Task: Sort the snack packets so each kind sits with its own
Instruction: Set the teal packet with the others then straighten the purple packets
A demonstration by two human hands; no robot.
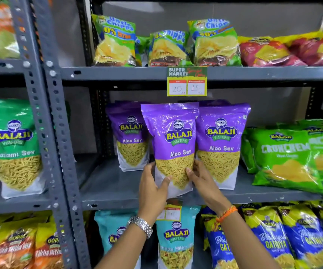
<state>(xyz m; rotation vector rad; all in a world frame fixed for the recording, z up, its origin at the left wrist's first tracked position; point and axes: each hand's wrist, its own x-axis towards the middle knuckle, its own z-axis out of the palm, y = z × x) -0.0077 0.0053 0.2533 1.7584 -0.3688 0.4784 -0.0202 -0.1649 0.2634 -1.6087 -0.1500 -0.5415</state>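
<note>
Both hands, left hand [152,188] and right hand [200,176], grip a purple Aloo Sev packet [173,146] upright between two more Aloo Sev packets [221,144]; green Crunchem bags [284,158] sit nearby.

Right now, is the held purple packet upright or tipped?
Upright: the Aloo Sev packet stands label-up, left hand and right hand at its base.

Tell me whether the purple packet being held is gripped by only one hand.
No: the left hand and the right hand both grip the lower part of the purple packet, one on each side.

Grey slotted metal shelving [118,73], grey wall [195,12]
</note>
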